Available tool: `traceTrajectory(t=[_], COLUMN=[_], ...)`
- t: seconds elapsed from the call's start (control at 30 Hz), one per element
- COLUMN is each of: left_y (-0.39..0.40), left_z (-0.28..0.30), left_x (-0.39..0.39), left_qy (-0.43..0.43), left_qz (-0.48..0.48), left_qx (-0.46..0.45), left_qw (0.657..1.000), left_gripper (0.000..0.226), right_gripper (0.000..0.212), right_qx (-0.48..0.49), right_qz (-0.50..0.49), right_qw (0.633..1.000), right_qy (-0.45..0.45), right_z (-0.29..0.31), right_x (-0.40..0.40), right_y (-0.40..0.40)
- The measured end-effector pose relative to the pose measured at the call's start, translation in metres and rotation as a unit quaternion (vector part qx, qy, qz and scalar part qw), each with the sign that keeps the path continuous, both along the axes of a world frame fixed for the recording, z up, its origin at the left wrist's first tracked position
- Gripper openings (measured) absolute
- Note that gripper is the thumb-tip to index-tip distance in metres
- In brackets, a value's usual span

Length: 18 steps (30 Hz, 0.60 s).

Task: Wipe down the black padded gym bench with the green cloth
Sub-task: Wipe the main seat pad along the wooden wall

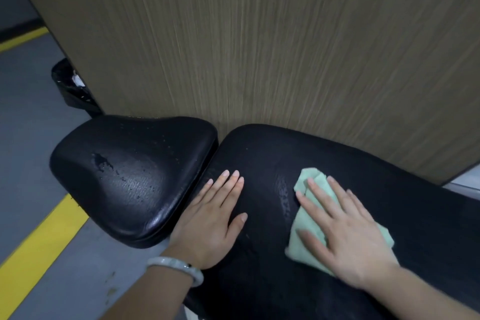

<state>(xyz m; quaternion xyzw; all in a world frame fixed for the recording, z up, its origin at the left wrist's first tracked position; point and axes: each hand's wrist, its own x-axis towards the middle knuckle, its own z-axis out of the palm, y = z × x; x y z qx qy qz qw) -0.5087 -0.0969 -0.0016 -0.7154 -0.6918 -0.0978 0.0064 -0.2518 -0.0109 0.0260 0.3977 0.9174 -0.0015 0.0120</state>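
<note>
So my right hand presses the folded pale-green cloth flat on the long black padded bench back, left hand flat beside it; I'd guess the droplets on the black seat pad get missed.

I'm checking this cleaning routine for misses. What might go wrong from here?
1. The seat pad shows wet droplets and a scuffed patch, while the cloth is on the long pad; the seat may get skipped.
2. The left hand lies flat and bare on the long pad and may leave prints on it.
3. The right hand presses the cloth with straight fingers, not gripping; the cloth may bunch or slip from under it.
</note>
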Motion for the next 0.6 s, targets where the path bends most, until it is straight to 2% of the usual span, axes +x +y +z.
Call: traceTrajectory(t=[0.1, 0.17, 0.47, 0.6], left_y=[0.0, 0.0, 0.001, 0.002], left_z=[0.0, 0.0, -0.001, -0.001], left_x=[0.0, 0.0, 0.0, 0.001], left_qy=[-0.001, 0.002, 0.003, 0.008], left_qz=[0.003, 0.006, 0.006, 0.005], left_qx=[0.001, -0.001, 0.009, 0.011], left_qw=[1.0, 1.0, 1.0, 1.0], left_gripper=[0.063, 0.063, 0.064, 0.064], right_gripper=[0.073, 0.081, 0.078, 0.087], right_qx=[-0.016, -0.011, -0.02, -0.017], right_qz=[-0.014, 0.001, 0.045, 0.081], right_qw=[1.0, 1.0, 0.999, 0.996], right_qy=[-0.02, -0.003, -0.023, -0.014], right_z=[0.004, 0.003, 0.009, 0.006], right_x=[-0.017, -0.027, -0.064, -0.067], right_y=[0.035, 0.058, 0.123, 0.134])
